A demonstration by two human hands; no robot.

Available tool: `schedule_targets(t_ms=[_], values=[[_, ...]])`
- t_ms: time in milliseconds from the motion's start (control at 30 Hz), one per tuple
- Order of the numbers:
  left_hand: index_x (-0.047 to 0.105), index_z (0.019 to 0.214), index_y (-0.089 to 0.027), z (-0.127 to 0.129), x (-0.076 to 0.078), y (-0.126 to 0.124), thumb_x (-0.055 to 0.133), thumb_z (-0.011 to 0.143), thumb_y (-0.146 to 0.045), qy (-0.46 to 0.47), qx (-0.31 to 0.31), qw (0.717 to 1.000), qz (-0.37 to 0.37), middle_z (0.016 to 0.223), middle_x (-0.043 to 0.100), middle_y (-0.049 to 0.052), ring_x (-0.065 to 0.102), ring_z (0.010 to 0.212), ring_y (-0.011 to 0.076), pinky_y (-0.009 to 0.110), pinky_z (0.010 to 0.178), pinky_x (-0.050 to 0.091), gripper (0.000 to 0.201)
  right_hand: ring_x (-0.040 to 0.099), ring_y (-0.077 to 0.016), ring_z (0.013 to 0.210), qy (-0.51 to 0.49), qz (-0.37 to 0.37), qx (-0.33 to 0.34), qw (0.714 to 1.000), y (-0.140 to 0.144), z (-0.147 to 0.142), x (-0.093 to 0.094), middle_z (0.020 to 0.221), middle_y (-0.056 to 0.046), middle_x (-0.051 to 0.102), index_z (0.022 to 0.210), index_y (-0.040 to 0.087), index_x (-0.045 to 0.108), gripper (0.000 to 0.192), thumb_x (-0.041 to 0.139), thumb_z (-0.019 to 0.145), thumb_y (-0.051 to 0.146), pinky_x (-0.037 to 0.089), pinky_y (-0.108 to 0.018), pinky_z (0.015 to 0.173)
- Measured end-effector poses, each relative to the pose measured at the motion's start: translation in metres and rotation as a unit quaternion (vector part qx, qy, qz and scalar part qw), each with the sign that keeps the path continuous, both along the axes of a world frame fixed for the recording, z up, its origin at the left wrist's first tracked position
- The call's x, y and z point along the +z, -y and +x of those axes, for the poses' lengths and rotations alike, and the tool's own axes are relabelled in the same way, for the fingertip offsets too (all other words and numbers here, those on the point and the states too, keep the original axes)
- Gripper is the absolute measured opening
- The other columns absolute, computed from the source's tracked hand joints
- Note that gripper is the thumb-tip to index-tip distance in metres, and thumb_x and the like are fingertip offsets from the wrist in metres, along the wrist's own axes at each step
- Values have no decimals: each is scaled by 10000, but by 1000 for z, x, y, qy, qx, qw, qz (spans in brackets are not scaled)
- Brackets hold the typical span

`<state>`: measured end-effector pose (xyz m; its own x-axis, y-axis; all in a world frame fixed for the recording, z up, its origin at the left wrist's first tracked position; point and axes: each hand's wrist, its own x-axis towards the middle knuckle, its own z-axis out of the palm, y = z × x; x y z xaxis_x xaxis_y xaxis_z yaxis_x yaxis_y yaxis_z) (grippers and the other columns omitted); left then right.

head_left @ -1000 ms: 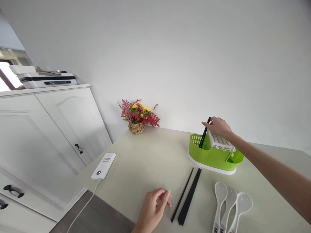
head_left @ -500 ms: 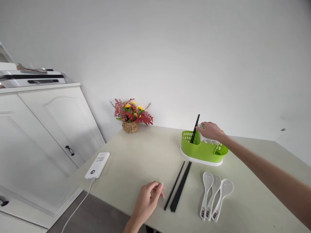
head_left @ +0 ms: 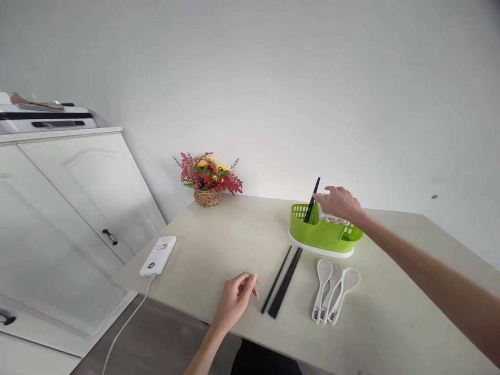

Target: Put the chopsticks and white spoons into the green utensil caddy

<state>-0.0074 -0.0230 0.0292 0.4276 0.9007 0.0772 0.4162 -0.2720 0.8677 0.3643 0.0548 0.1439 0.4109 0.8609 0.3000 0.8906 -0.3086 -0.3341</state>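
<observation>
My right hand (head_left: 339, 203) rests over a white piece (head_left: 321, 213) at the middle of a green utensil caddy (head_left: 320, 237); its thumb and fingers are spread. Black chopsticks (head_left: 312, 200) stand tilted in the caddy's left compartment, close to my thumb. Loosely curled and without anything in it, my left hand (head_left: 236, 298) hovers at the table's front edge. Just right of it lie a single black chopstick (head_left: 276, 280) and a bundle of black chopsticks (head_left: 286, 284). Three white spoons (head_left: 334, 291) lie fanned out in front of the caddy.
A wicker basket of artificial flowers (head_left: 208, 197) stands at the back left of the pale table (head_left: 234, 234). At the left edge lies a white power bank (head_left: 158, 256) with a cable (head_left: 127, 325) hanging down. White cabinets (head_left: 78, 208) stand at left.
The fingers of my right hand have spread and lifted a little on the white piece. My view has shifted slightly; my left hand stays curled, and the chopsticks and spoons keep their arrangement.
</observation>
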Motion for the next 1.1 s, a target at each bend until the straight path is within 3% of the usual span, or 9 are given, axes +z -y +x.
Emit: schedule_targets(t_ms=[100,267,400,467,700,900,1100], values=[[701,859,-198,0,0,-1,437,1014,-615,3,-13,1000,10,675,668,16,448,509,121,238,518,334,517,420,-350,1443,23,40,29,999,31,-17,10,1512,-195,510,1464,167,484,616,399,985,546,381,-545,1152],[696,898,-206,0,-1,-1,464,1007,-606,-12,-21,999,27,642,625,1,513,563,136,230,566,386,475,614,-295,1233,55,104,201,972,94,-44,22,1421,-128,588,1331,232,567,414,416,1015,453,545,-463,953],[694,919,-210,1,-2,0,455,1012,-595,-32,-18,998,42,652,633,2,526,581,142,231,582,397,462,663,-258,1174,87,68,336,935,137,-50,28,1362,-87,643,1302,279,604,343,415,1043,400,557,-429,929],[702,939,-214,2,-2,1,459,1010,-592,-48,-17,997,54,659,642,3,521,577,142,232,575,393,455,686,-257,1132,102,33,373,922,152,-49,31,1320,-69,676,1295,307,619,327,428,1045,397,564,-422,895],[724,1019,-228,1,-5,-1,464,1002,-595,-79,-30,994,70,733,683,23,564,622,154,239,600,422,450,721,-222,790,79,-40,375,923,191,-45,27,931,-36,760,1061,313,714,306,415,1049,378,558,-372,735],[707,1005,-240,10,-7,2,484,989,-570,-136,-12,985,106,757,692,12,598,642,164,257,620,424,399,724,-214,836,94,-61,415,903,219,-50,15,949,-32,759,981,292,703,305,424,1052,393,551,-349,759],[665,975,-243,24,-8,9,604,903,-612,-197,29,970,143,679,626,-18,621,656,182,274,642,409,381,718,-207,832,92,-66,418,901,227,-56,10,942,-20,754,1055,305,700,273,435,1052,371,542,-348,776]])
